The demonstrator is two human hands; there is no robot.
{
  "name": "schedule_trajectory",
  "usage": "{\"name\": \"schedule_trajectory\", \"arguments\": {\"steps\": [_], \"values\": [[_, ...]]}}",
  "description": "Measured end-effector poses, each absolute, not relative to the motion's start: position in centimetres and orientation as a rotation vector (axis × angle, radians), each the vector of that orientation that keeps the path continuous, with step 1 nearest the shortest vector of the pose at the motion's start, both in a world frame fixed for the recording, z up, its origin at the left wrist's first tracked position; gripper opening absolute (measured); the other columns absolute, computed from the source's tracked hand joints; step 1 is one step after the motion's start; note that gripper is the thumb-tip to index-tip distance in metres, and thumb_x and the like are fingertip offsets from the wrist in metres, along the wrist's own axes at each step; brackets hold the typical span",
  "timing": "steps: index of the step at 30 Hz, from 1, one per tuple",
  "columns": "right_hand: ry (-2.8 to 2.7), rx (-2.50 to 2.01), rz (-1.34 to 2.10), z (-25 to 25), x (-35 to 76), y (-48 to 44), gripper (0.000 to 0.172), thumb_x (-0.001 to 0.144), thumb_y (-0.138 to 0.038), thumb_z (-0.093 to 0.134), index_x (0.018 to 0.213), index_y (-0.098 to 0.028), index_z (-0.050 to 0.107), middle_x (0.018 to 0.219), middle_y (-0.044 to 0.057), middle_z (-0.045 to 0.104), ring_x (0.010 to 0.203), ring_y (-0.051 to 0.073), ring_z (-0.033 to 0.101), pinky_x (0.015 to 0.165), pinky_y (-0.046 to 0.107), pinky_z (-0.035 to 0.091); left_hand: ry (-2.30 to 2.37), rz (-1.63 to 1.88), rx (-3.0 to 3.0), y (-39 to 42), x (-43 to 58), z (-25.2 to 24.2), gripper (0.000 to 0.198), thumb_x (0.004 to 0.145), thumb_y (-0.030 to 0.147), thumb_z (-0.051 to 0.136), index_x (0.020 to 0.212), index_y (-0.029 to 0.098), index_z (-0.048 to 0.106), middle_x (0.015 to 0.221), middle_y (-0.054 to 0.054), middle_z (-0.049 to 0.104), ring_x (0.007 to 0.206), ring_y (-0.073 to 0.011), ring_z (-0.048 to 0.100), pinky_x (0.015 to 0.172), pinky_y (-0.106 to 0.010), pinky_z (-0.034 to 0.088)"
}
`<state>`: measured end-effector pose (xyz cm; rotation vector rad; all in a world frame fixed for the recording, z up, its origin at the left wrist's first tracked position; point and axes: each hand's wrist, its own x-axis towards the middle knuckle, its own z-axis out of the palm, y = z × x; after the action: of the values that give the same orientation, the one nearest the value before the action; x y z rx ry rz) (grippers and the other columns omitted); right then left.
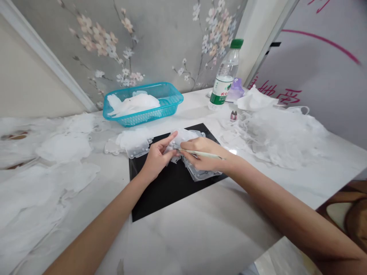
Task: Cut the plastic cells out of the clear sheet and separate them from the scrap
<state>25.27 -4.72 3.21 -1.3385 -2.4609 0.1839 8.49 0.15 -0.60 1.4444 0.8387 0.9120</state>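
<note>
Fingers (168, 139) of left hand (156, 158) on lace piece (189, 135), thin stick (210, 155) in right hand (202, 147)

Left hand (156, 156): arm extended forward, index stretched, remaining fingers curled. Right hand (202, 152): arm angled inward, fingers pinched closed. Hands held nearly touching.

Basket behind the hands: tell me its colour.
The basket is translucent turquoise; head view shows it best.

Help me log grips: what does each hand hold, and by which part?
The right hand holds a thin stick near its tip, like a pen; the left hand pinches the lace by its edge.
</note>
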Motion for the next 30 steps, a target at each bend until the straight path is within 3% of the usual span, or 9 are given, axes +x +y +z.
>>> {"name": "schedule_trajectory", "arguments": {"steps": [4,10,16,20,27,30], "values": [[-2.468,-1.304,0.213,4.0,25.6,-4.9,0.020,0.087,-0.016,0.039,0.068,-0.017,0.045,0.057,0.000,0.046,0.052,0.011,0.035,0.054,0.025,0.024,0.855,0.898,1.371,0.1,8.5,-0.4,0.064,0.062,0.019,0.073,0.124,0.019,0.059,0.129,-0.008,0.058,0.078,-0.0153,0.067,0.077,-0.029,0.054],[-2.498,-1.329,0.174,3.6,25.4,-5.0,0.019,0.088,-0.016,0.038,0.072,-0.016,0.049,0.060,0.000,0.050,0.052,0.011,0.037,0.054,0.025,0.023,0.844,0.911,1.396,0.1,8.4,-0.6,0.060,0.063,0.016,0.072,0.122,0.020,0.061,0.129,-0.007,0.058,0.075,-0.0123,0.067,0.081,-0.027,0.053],[-2.547,-1.417,0.113,2.3,25.4,-4.5,0.018,0.087,-0.016,0.038,0.079,-0.014,0.055,0.068,0.004,0.058,0.056,0.013,0.044,0.053,0.027,0.022,0.844,0.934,1.461,-0.5,9.0,-0.9,0.058,0.063,0.011,0.067,0.121,0.019,0.062,0.122,-0.005,0.064,0.099,-0.0194,0.065,0.087,-0.027,0.050],[-2.545,-1.412,0.131,2.6,25.7,-4.4,0.020,0.088,-0.017,0.037,0.078,-0.015,0.055,0.067,0.004,0.057,0.056,0.013,0.045,0.054,0.027,0.025,0.896,0.961,1.352,-0.8,9.2,-0.7,0.061,0.062,0.012,0.065,0.122,0.020,0.061,0.115,-0.006,0.067,0.081,-0.0159,0.068,0.079,-0.028,0.052],[-2.542,-1.366,0.130,3.3,26.0,-4.7,0.018,0.086,-0.017,0.041,0.072,-0.016,0.051,0.062,0.002,0.051,0.053,0.011,0.038,0.053,0.026,0.022,0.950,1.029,1.304,-0.6,9.2,-0.8,0.060,0.060,0.010,0.063,0.118,0.020,0.063,0.114,-0.004,0.068,0.068,-0.0098,0.066,0.066,-0.022,0.051],[-2.543,-1.317,0.187,3.5,26.0,-4.8,0.018,0.087,-0.016,0.040,0.072,-0.016,0.051,0.062,0.001,0.050,0.052,0.011,0.037,0.053,0.025,0.022,0.970,1.053,1.297,-0.6,9.1,-0.8,0.059,0.060,0.011,0.061,0.118,0.018,0.063,0.097,-0.002,0.073,0.059,-0.0090,0.063,0.060,-0.021,0.049]]}}
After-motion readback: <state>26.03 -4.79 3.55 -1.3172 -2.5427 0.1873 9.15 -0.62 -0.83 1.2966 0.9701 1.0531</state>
